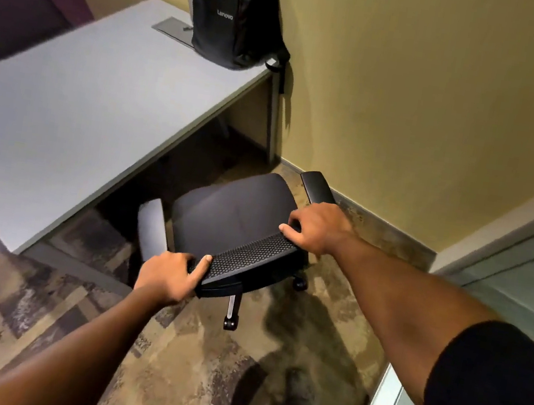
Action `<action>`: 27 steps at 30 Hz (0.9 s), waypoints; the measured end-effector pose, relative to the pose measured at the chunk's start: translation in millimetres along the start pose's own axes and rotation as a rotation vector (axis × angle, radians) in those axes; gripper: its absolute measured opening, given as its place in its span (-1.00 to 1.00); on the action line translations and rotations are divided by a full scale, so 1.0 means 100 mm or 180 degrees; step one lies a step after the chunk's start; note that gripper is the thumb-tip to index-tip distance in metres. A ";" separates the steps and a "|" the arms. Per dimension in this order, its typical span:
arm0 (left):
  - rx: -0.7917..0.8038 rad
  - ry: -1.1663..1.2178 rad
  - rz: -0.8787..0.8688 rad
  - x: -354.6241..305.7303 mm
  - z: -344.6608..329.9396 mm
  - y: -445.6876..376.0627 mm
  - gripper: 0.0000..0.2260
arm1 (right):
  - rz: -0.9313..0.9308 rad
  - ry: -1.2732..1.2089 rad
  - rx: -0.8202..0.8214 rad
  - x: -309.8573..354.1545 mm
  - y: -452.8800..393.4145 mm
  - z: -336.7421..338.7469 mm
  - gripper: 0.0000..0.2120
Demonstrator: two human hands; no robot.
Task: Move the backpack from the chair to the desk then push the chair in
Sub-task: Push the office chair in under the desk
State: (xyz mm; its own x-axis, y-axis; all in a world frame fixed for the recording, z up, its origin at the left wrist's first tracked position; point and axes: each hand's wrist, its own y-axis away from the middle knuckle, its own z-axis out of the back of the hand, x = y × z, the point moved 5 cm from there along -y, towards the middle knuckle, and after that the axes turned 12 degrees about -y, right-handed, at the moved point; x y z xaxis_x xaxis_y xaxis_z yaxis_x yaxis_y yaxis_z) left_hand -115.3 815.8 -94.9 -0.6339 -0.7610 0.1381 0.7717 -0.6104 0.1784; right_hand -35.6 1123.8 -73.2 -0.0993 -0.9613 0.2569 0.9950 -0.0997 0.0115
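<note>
The chair (232,218) stands angled just outside the surface (76,97), its mesh backrest top clasped at either end by the left hand (168,276) and right hand (318,229). The backpack (233,10) stands on the surface, well beyond both grips. Pushing evenly, while turning the seat square to the opening, should keep the armrests clear.

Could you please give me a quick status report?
Both hands, left hand and right hand, gripping chair backrest. Backpack on desk. Chair not yet under; path clear.

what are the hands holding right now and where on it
Both hands grip the chair by the top edge of its mesh backrest: the left hand at one end, the right hand at the other.
</note>
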 end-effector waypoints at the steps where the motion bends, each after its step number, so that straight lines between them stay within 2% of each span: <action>1: 0.0036 0.0021 0.0067 0.00 0.01 -0.08 -0.32 | 0.0075 0.0023 0.0033 -0.05 -0.14 0.01 -0.42; 15: 0.0210 0.0093 0.0758 0.27 0.20 -1.28 -0.29 | 0.0808 0.0102 0.0055 -0.51 -2.02 0.10 -0.38; 19: 0.0363 0.0104 0.0923 0.39 0.23 -1.57 -0.30 | 0.0987 0.0041 0.0125 -0.53 -2.56 0.09 -0.42; 23: 0.0446 0.0241 0.1114 0.58 0.29 -1.86 -0.31 | 0.1110 0.0050 0.0116 -0.51 -3.05 0.12 -0.37; 27: 0.0447 0.0328 0.1306 0.71 0.30 -2.07 -0.30 | 0.1211 0.0050 0.0149 -0.50 -3.44 0.14 -0.44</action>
State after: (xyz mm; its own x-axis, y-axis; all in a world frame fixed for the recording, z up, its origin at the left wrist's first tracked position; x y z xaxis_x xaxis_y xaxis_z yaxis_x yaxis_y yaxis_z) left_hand -321.8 895.2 -92.5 -0.2627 -0.9563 0.1286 0.9393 -0.2230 0.2607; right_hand -372.9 1209.5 -76.7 0.2774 -0.9312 0.2365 0.9603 0.2765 -0.0377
